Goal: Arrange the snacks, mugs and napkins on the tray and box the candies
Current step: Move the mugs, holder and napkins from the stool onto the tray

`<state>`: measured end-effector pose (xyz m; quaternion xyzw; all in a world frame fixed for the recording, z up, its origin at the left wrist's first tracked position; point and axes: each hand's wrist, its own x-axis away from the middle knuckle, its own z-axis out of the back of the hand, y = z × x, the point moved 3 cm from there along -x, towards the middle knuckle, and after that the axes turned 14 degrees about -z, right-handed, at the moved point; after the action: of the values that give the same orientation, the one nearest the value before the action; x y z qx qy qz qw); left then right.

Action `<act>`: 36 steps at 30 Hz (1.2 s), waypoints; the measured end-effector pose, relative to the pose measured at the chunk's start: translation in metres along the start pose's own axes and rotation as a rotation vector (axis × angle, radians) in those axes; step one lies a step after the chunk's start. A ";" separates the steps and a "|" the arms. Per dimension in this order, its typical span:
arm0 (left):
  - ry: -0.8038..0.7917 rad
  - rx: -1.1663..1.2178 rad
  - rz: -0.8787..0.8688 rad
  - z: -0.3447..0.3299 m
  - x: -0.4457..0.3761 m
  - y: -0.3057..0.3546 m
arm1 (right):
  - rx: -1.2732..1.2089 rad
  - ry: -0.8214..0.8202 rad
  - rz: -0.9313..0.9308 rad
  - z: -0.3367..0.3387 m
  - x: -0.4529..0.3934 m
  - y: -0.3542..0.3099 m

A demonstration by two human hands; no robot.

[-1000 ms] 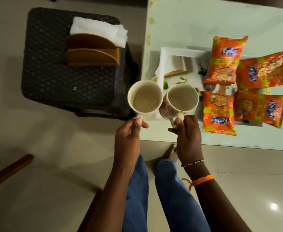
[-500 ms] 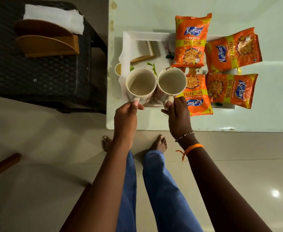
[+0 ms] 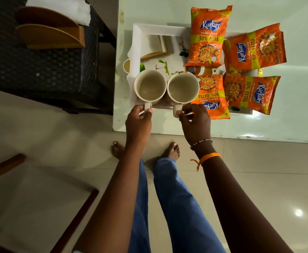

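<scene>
Setting 2 mugs onto the tray is the step in hand. The table [image 3: 204, 15] carries the white tray [image 3: 136, 42] near its left front corner. 4 orange snack packets lie on the tray's right half: the rear left packet [image 3: 209, 37], the rear right packet [image 3: 255, 48], the front left packet [image 3: 211, 95] and the front right packet [image 3: 250, 94]. The left mug [image 3: 150, 87] and the right mug [image 3: 183, 88] stand side by side, rims touching or nearly so, over the tray's front left portion; whether their bases rest on it cannot be told.

The left hand [image 3: 138, 121] pinches the left mug's handle between thumb and fingers. The right hand [image 3: 195, 121] pinches the right mug's handle likewise.

Procedure:
1. Keep both mugs level and inside the tray's rim.
2. Keep the right mug off the front left packet.
3. Release each handle only once the base sits flat.

Napkins [image 3: 62, 11] remain in the wooden holder [image 3: 49, 37] on the dark side table [image 3: 40, 73]. Candies are not identifiable here.
</scene>
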<state>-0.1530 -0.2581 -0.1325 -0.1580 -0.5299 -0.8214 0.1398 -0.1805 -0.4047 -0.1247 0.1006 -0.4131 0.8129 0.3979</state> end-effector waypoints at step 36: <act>0.416 0.223 -0.019 0.232 -0.180 -0.015 | 0.228 -0.110 0.415 -0.209 -0.039 -0.277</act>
<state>0.0311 -0.0285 -0.1285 0.0363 -0.5786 -0.7739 0.2548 0.0817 -0.1744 -0.1138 0.1020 -0.3516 0.9120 0.1851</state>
